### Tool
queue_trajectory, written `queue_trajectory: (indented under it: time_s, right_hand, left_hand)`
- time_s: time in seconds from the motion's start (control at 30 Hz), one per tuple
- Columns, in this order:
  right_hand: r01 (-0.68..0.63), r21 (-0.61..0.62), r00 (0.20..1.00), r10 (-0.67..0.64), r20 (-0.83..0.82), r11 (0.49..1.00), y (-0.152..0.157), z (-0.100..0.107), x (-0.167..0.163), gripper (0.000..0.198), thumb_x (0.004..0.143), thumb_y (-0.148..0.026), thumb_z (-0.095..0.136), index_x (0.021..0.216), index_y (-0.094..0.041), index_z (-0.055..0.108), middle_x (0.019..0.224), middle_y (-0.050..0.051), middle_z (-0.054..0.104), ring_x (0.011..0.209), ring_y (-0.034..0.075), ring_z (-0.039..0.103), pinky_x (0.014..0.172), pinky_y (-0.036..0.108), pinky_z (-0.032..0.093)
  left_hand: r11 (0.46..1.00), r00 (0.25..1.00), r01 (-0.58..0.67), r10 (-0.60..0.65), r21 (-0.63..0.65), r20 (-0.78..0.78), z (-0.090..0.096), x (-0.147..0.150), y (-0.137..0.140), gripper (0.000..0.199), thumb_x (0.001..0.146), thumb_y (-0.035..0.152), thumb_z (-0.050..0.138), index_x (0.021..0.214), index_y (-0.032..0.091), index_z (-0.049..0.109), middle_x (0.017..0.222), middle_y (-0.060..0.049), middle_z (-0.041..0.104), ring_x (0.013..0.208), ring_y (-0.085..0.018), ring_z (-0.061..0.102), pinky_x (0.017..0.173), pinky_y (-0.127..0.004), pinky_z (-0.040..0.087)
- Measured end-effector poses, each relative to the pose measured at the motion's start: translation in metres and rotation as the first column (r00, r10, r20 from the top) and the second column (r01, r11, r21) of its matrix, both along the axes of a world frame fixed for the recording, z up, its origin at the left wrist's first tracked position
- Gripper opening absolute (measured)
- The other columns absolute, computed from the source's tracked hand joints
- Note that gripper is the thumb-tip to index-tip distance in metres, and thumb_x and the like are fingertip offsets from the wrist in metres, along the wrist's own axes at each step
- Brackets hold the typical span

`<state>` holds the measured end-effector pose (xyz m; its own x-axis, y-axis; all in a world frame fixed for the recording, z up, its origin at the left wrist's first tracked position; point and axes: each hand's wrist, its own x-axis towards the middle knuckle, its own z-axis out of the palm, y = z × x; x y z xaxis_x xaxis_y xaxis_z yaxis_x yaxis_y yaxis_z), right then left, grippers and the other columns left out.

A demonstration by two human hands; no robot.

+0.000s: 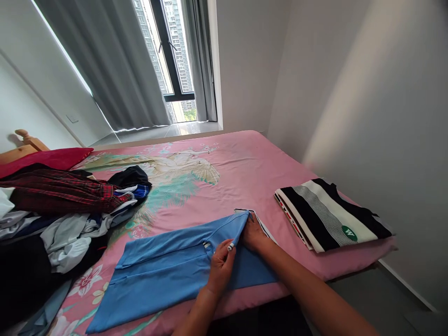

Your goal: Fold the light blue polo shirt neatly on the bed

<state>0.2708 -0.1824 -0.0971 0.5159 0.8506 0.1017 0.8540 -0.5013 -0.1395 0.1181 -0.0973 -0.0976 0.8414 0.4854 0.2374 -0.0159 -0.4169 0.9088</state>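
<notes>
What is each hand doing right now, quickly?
Left hand: closed, pinching a fold of the blue garment.
Right hand: resting on the blue garment's edge near its collar; whether it grips cannot be told.

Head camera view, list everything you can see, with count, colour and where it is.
blue shirt: one, blue, flat on the near edge of the bed.
striped garment: one, folded, black and white, right side of the bed.
clothes pile: one heap, mixed red plaid, white, black, left side.
bed sheet: one, pink with a bird print.
curtains: grey, at the window.
left hand: pinching the shirt's folded edge.
right hand: at the shirt's far corner.
</notes>
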Motion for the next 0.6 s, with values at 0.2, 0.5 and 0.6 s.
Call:
queue_trajectory:
  time_s: [0.2, 0.5, 0.6]
  right_hand:
    - [0.127, -0.13, 0.988, -0.137, -0.069, 0.983, -0.014, 0.01, 0.007, 0.057, 0.08, -0.017, 0.047, 0.135, -0.002, 0.04, 0.143, 0.021, 0.032, 0.134, 0.031, 0.024, 0.111, 0.043, 0.019]
    - [0.147, 0.038, 0.988, -0.145, -0.051, 0.988, -0.008, 0.074, -0.018, 0.035, 0.09, -0.014, 0.032, 0.11, -0.013, 0.06, 0.106, 0.014, 0.062, 0.104, 0.023, 0.054, 0.091, 0.034, 0.041]
    - [0.026, 0.146, 1.0, -0.026, -0.001, 0.989, 0.011, 0.052, -0.041, 0.038, 0.093, -0.024, 0.032, 0.122, -0.012, 0.052, 0.125, 0.013, 0.054, 0.121, 0.021, 0.043, 0.106, 0.036, 0.028]
  left_hand:
    - [0.823, 0.903, 0.418, -0.327, 0.386, -0.279, 0.005, -0.012, -0.013, 0.043, 0.077, 0.03, 0.062, 0.12, 0.032, 0.059, 0.133, -0.006, 0.052, 0.129, -0.03, 0.038, 0.109, -0.063, 0.007]
    - [0.826, 0.994, 0.056, 0.006, 0.562, -0.108, 0.019, -0.009, 0.021, 0.033, 0.09, 0.019, 0.039, 0.116, 0.023, 0.059, 0.126, -0.006, 0.058, 0.126, -0.02, 0.044, 0.112, -0.05, 0.02]
    - [0.808, 0.943, 0.013, 0.185, 0.589, -0.276, 0.012, -0.011, 0.04, 0.042, 0.088, 0.027, 0.046, 0.13, 0.022, 0.049, 0.14, -0.01, 0.044, 0.134, -0.026, 0.031, 0.11, -0.06, 0.01]
